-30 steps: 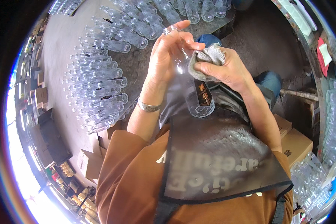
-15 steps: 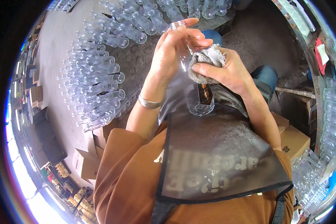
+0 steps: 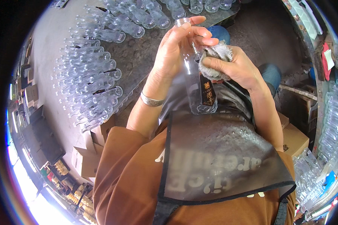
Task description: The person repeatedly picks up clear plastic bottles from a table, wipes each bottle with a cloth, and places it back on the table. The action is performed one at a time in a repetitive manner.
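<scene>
A clear glass bottle point(image 3: 191, 80) with a dark label bearing gold print is held tilted above my lap, its neck away from me and its base close to my apron. My left hand point(image 3: 171, 50) is closed round the neck, the thumb near the mouth and the fingers curled past it. Pinched in my right hand point(image 3: 241, 69) is a grey cloth point(image 3: 217, 60), bunched up and pressed against the bottle's side by the upper edge of the label. The cloth hides part of the glass.
Many clear bottles point(image 3: 90, 78) stand in rows along the left and far side of a dark work surface point(image 3: 139, 56). More bottles point(image 3: 332, 123) line the right edge. Cardboard boxes point(image 3: 294, 138) sit low at the right, and another carton point(image 3: 88, 161) at the left. A blue round object point(image 3: 219, 33) lies beyond my hands.
The cloth and my right hand have shifted slightly right on the bottle, baring more of the label and the bottle's side. My left hand keeps its hold on the neck.
</scene>
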Demonstrator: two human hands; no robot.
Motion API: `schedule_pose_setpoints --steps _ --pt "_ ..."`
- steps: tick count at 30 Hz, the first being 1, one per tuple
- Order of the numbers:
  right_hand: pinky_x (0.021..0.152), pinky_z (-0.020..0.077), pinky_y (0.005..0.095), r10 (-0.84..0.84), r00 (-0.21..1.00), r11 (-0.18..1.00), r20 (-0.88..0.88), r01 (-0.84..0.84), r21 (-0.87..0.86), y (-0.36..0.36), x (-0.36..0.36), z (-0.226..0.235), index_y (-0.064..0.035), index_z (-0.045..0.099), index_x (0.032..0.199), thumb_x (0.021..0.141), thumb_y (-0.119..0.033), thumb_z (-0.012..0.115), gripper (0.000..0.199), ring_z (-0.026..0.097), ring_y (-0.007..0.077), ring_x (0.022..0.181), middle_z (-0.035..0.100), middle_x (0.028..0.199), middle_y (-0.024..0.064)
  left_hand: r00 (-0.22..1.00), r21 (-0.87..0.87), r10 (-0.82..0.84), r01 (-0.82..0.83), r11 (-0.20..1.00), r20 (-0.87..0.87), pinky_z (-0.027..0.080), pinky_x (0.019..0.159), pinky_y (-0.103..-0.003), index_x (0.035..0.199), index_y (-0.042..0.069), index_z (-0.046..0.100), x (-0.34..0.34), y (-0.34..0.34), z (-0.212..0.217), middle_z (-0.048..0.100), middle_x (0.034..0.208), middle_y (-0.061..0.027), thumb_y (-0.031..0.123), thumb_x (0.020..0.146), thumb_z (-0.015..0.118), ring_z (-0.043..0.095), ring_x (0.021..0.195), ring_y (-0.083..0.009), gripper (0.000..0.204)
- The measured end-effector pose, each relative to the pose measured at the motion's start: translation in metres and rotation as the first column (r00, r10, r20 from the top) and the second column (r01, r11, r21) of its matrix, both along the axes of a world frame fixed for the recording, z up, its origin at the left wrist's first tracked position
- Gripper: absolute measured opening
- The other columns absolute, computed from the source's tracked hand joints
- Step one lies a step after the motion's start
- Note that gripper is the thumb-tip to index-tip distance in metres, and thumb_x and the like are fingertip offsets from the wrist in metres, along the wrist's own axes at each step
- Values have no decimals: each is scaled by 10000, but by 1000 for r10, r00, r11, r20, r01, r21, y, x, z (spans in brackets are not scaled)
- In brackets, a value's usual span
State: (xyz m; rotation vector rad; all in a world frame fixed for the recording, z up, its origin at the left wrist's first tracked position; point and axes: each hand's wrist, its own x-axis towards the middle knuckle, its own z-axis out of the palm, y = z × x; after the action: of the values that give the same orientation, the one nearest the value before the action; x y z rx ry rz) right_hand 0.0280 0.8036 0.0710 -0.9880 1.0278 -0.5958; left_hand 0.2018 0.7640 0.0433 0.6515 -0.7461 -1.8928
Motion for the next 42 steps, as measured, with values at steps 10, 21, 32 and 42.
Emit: schedule_pose_setpoints --steps 10,21,32,42 --pt "433 404 258 -343 905 936 252 306 176 -1 -30 -55 -68 559 944 903 -228 576 166 561 122 608 569 725 23 877 -86 470 -479 874 -104 500 811 -424 1051 -10 563 123 14 -21 634 843 -112 122 891 555 640 875 -315 208" --pt "468 347 243 -461 859 870 222 389 303 8 -46 -90 -115 575 925 908 -246 567 133 511 124 560 578 726 14 135 -525 831 -718 458 540 456 885 -303 910 12 537 269 74 -132 639 952 -139 20 865 575 617 983 -219 60" --pt "455 369 262 -481 858 854 181 412 317 7 -46 -93 -106 579 932 905 -237 569 134 531 145 548 583 721 14 -99 -604 727 -637 478 680 391 957 -323 1081 5 507 292 94 -170 616 1017 -114 90 814 663 565 1057 -204 321" --pt "442 385 256 -522 839 825 152 452 339 -5 -48 -96 -107 570 927 903 -238 581 134 539 126 558 578 747 -1 -278 -856 812 -233 462 514 354 1004 -373 1258 -9 454 221 2 -61 489 1260 -182 100 765 707 461 1188 -295 565"
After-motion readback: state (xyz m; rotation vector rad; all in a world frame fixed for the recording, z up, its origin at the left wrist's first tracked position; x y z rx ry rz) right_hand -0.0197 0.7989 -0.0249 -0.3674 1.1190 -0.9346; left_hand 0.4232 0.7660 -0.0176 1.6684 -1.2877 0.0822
